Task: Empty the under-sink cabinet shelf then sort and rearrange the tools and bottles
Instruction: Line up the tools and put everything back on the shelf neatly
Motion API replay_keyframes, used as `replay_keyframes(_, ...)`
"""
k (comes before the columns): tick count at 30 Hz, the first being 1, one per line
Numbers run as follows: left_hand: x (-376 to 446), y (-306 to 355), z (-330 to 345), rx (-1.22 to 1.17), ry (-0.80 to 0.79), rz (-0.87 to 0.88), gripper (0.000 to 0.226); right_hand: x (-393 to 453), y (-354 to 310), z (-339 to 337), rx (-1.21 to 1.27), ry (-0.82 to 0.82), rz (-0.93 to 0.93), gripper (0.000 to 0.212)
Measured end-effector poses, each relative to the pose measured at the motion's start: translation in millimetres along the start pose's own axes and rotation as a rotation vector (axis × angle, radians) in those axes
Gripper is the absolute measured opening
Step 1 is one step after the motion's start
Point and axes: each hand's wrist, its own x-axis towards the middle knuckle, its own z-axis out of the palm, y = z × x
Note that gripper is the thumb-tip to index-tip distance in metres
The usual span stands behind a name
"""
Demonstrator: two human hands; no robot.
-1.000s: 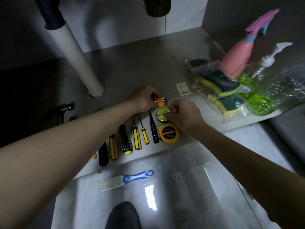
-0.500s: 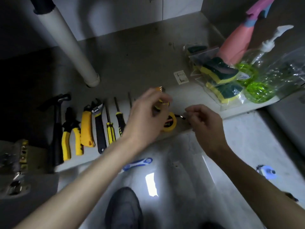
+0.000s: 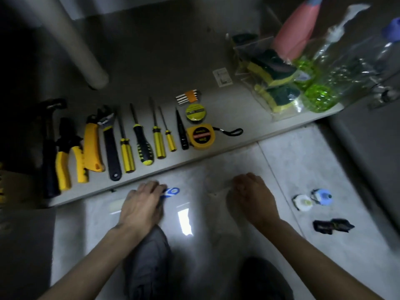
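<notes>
A row of tools lies along the cabinet shelf [image 3: 238,113]: a hammer [image 3: 50,148], pliers [image 3: 63,163], a yellow knife [image 3: 92,148], a wrench [image 3: 110,148], several screwdrivers [image 3: 142,146], a tape measure [image 3: 201,136], a tape roll [image 3: 195,112] and an orange hex key set [image 3: 187,97]. At the shelf's right end stand a pink spray bottle [image 3: 294,31], a clear pump bottle [image 3: 337,42] and bagged sponges [image 3: 275,72]. On the floor, my left hand [image 3: 141,204] closes over a blue-handled scraper [image 3: 172,192]. My right hand [image 3: 252,198] hovers curled and holds nothing.
A grey drain pipe [image 3: 82,44] comes down at the shelf's back left. Two small round items [image 3: 303,202] and a black packet [image 3: 331,226] lie on the tiled floor at right. My knee [image 3: 147,256] is below my hands. A paper label [image 3: 223,76] sits mid-shelf.
Both hands have left the hex key set and tape roll on the shelf and drawn back to the floor. My left hand has come down on the blue-handled scraper.
</notes>
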Motion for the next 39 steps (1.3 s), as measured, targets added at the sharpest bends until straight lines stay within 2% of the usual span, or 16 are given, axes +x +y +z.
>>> replay_keyframes(3,13,14,-3,0.040,-0.010,0.128,0.048,-17,26,-13,0.033,0.131,0.066,0.026)
replay_keyframes(7,25,55,-3,0.029,0.000,0.387,0.037,-39,62,-39,0.059,0.275,0.262,0.024)
replay_keyframes(10,35,96,0,0.145,0.046,0.638,0.028,-61,81,-54,0.074,0.388,0.330,0.022)
replay_keyframes(12,36,119,6,0.237,0.049,0.787,0.030,-79,95,-61,0.047,0.442,0.400,0.022)
replay_keyframes(15,31,139,17,0.289,0.066,0.912,0.041,-104,117,-63,0.021,0.402,0.520,0.028)
replay_keyframes(18,27,141,24,0.224,0.087,0.939,0.052,-119,133,-61,-0.041,0.269,0.587,0.053)
replay_keyframes(21,16,136,24,0.058,0.154,0.817,0.036,-120,140,-60,-0.137,0.183,0.539,0.052)
replay_keyframes(24,7,136,18,-0.082,0.214,0.412,0.019,-114,142,-59,-0.195,0.120,0.533,0.037)
replay_keyframes(26,13,138,15,-0.155,0.057,0.054,0.031,-115,139,-55,-0.175,0.145,0.512,0.026)
replay_keyframes(27,17,138,16,-0.151,-0.015,-0.042,0.043,-117,135,-53,-0.149,0.166,0.483,0.021)
replay_keyframes(29,24,138,21,-0.113,-0.112,-0.100,0.055,-121,123,-48,-0.086,0.178,0.423,0.016)
replay_keyframes(32,29,141,28,-0.172,-0.155,-0.121,0.052,-120,105,-42,0.007,0.149,0.328,0.011)
replay_keyframes(36,30,148,28,-0.491,-0.264,-0.240,0.033,-108,79,-44,0.122,0.152,0.210,0.007)
replay_keyframes(39,24,155,12,-0.694,-0.344,-0.258,0.026,-92,62,-57,0.249,0.208,0.181,0.011)
